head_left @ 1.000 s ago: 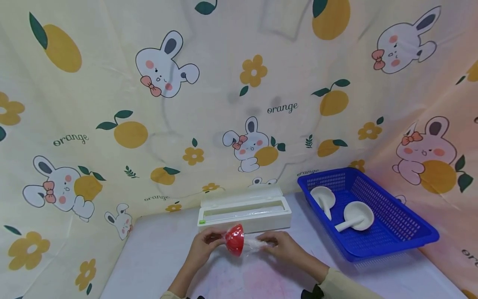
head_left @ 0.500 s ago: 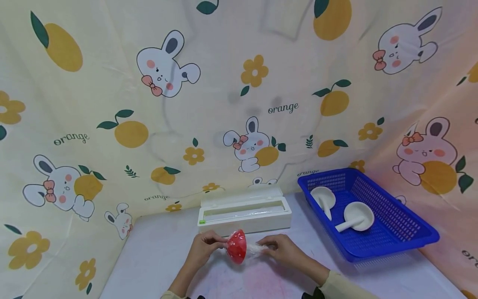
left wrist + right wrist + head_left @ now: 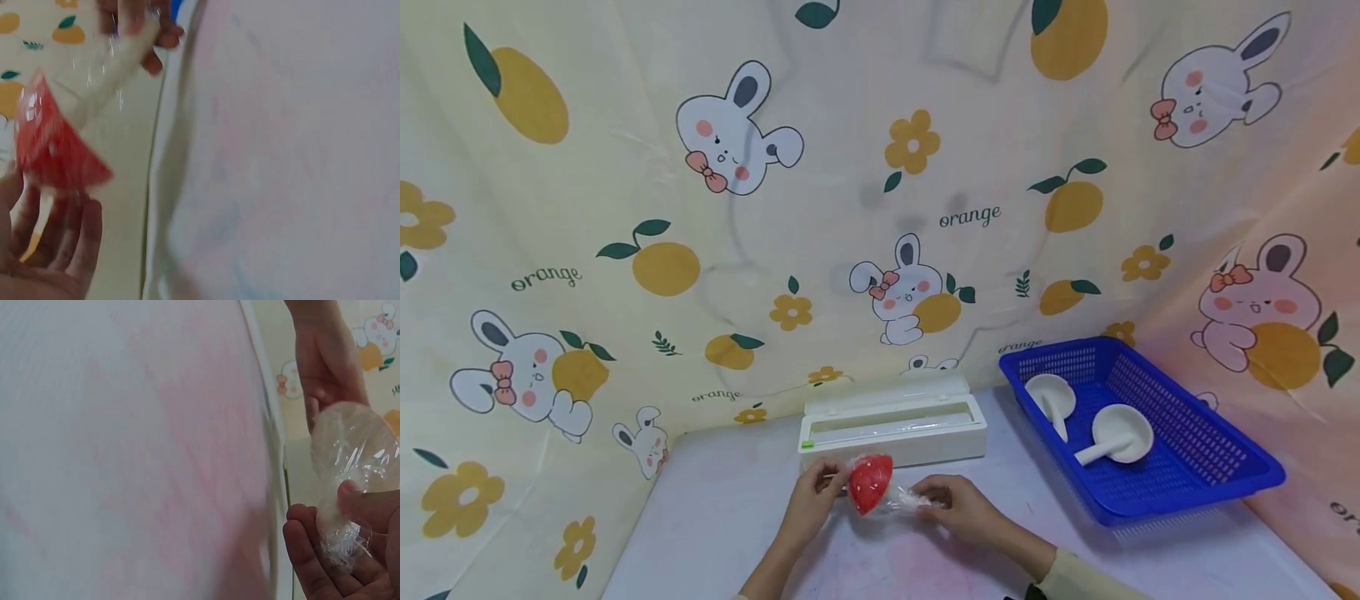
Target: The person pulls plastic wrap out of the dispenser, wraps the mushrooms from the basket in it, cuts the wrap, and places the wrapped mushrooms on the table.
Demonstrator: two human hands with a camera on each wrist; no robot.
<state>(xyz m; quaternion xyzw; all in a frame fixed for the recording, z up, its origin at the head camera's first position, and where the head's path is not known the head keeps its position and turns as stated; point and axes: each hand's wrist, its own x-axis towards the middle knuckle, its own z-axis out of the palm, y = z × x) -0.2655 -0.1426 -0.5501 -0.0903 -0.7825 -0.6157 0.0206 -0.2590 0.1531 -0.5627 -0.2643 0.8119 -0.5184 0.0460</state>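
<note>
A mushroom (image 3: pixel 870 483) with a white-dotted red cap and a pale stem is wrapped in clear plastic film (image 3: pixel 897 500). It lies sideways between both hands over the table, cap to the left. My left hand (image 3: pixel 812 498) holds the cap end with thumb and fingers; in the left wrist view those fingers (image 3: pixel 59 234) sit against the red cap (image 3: pixel 53 147). Toward the stem's end, my right hand (image 3: pixel 961 507) pinches the film-covered stem. The right wrist view shows the right thumb (image 3: pixel 369 503) over the stem and the film bunched at its tip (image 3: pixel 340 547).
Behind the hands stands a long white cling film box (image 3: pixel 895 450) with its lid raised and a roll inside. At the right, a blue basket (image 3: pixel 1187 493) holds two white-bottomed mushrooms (image 3: pixel 1122 433). A printed bunny-and-orange curtain (image 3: pixel 880 192) hangs behind and beside the table.
The wrapped mushroom has turned and tilted between the hands, its cap now a little higher and left, its stem sloping down rightward. The right hand has lowered slightly.
</note>
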